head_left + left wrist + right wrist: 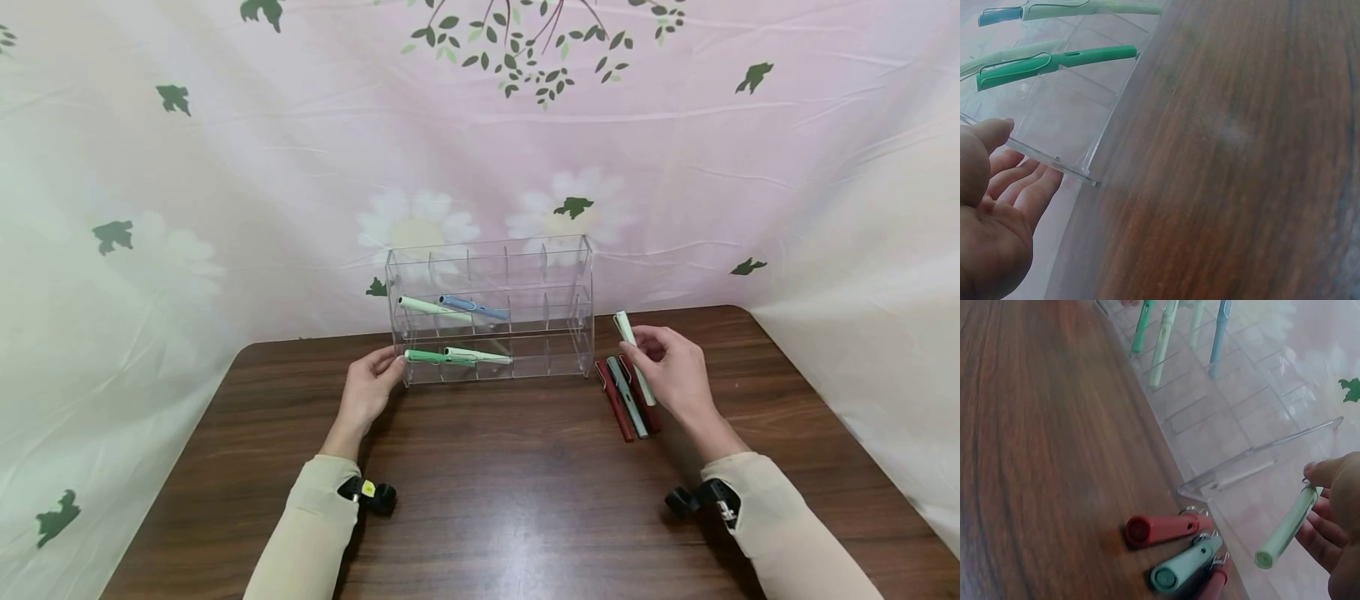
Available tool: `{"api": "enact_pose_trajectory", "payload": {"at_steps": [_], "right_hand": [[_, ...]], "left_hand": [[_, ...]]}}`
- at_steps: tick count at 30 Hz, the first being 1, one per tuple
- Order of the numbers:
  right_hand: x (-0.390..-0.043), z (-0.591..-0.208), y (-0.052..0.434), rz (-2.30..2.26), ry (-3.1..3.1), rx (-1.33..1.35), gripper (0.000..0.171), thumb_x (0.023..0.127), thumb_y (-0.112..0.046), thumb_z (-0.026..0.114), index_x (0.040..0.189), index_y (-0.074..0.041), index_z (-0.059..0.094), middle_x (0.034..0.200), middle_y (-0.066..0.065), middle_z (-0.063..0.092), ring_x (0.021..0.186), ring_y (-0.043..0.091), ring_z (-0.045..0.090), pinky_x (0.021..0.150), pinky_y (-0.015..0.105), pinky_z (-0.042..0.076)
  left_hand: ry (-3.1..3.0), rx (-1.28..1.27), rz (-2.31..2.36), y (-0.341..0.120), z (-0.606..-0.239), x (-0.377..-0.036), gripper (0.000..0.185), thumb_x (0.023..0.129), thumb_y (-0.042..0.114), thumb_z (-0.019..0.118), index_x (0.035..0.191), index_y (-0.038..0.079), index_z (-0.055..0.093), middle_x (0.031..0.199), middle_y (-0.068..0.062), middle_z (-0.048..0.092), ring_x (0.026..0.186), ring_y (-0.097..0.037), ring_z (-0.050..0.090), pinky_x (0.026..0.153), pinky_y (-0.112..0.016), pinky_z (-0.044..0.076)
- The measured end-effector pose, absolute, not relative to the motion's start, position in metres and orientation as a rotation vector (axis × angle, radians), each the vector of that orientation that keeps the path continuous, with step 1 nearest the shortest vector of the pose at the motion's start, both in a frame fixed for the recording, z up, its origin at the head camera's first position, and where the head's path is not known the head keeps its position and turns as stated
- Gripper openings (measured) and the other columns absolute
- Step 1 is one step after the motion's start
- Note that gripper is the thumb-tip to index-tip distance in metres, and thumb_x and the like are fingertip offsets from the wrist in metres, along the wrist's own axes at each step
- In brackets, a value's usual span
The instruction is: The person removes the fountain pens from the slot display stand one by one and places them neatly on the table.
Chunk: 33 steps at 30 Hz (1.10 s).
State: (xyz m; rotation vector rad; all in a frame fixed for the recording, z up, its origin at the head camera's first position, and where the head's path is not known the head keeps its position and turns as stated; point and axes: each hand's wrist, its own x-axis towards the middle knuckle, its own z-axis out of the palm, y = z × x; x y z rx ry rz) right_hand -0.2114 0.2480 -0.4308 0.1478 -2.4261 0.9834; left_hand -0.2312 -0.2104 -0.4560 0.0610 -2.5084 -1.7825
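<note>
Right hand (675,371) pinches a pale green pen (632,354) btwn thumb and fingers, lifted off the table (510,500) and tilted, cap end up, just right of the clear acrylic rack (491,312); wrist view confirms fingers curled round the barrel (1286,530). Left hand (367,392) is relaxed, fingers straight, resting vs. the rack's lower-left edge, holding nothing; left wrist view shows fingertips (1022,187) at the base lip. Rack stands upright near the table's back edge, tiered w/ divided slots. Four pens already in the left slots: light green pen (431,306) and blue pen (472,308) on the middle tier, green pen (435,357) and mint pen (480,356) on the bottom tier. Right-hand slots and top tier look vacant. On the table just right of the rack, under the right hand: dark red pen (615,402), grey-green pen (627,398), and a 2nd red pen (645,400), lying side by side and touching. Risks (judgement): rack looks light, and a pen tip catching a divider could shove it back or skew it if the left hand's brace is too loose. Pinch sits near one end of the barrel, so the pen could pivot and miss its slot. Transparent walls make slot edges hard to read. Lowering the right wrist could scatter the three loose pens; they're round, likely to roll.
</note>
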Motion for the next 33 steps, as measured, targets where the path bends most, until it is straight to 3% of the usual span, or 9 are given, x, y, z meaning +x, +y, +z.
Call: {"api": "enact_pose_trajectory", "payload": {"at_steps": [6,9,21,33], "right_hand": [[-0.211,-0.438,0.257,0.94,-2.517,0.09,0.027,0.098,-0.015,0.081,0.118,0.003,0.077,0.095,0.02,0.079,0.08,0.02,0.071,0.066,0.006,0.041],[-0.211,-0.441,0.261,0.931,-2.553,0.065,0.029,0.099,-0.016,0.081,0.119,0.004,0.076,0.096,0.021,0.079,0.083,0.029,0.073,0.066,0.012,0.045],[-0.209,-0.451,0.27,0.894,-2.715,0.004,0.033,0.102,-0.021,0.078,0.119,0.007,0.076,0.098,0.023,0.08,0.087,0.034,0.074,0.069,0.034,0.053],[-0.214,-0.462,0.28,0.806,-2.853,-0.023,0.036,0.103,-0.023,0.075,0.117,0.01,0.075,0.097,0.026,0.078,0.082,0.035,0.07,0.073,0.047,0.056]], "left_hand": [[-2.504,0.067,-1.787,-0.21,-0.456,-0.231,0.042,0.111,0.014,0.061,0.149,-0.005,0.06,0.144,-0.028,0.067,0.135,-0.036,0.067,0.101,-0.024,0.06],[-2.499,0.068,-1.801,-0.209,-0.455,-0.231,0.042,0.111,0.013,0.062,0.149,-0.005,0.06,0.144,-0.028,0.067,0.135,-0.036,0.067,0.101,-0.024,0.06],[-2.504,0.074,-1.792,-0.209,-0.454,-0.229,0.043,0.111,0.013,0.062,0.149,-0.006,0.059,0.145,-0.028,0.066,0.135,-0.036,0.066,0.102,-0.026,0.06],[-2.503,0.062,-1.783,-0.208,-0.454,-0.229,0.043,0.111,0.014,0.062,0.148,-0.007,0.059,0.144,-0.03,0.067,0.134,-0.037,0.066,0.099,-0.021,0.059]]}}
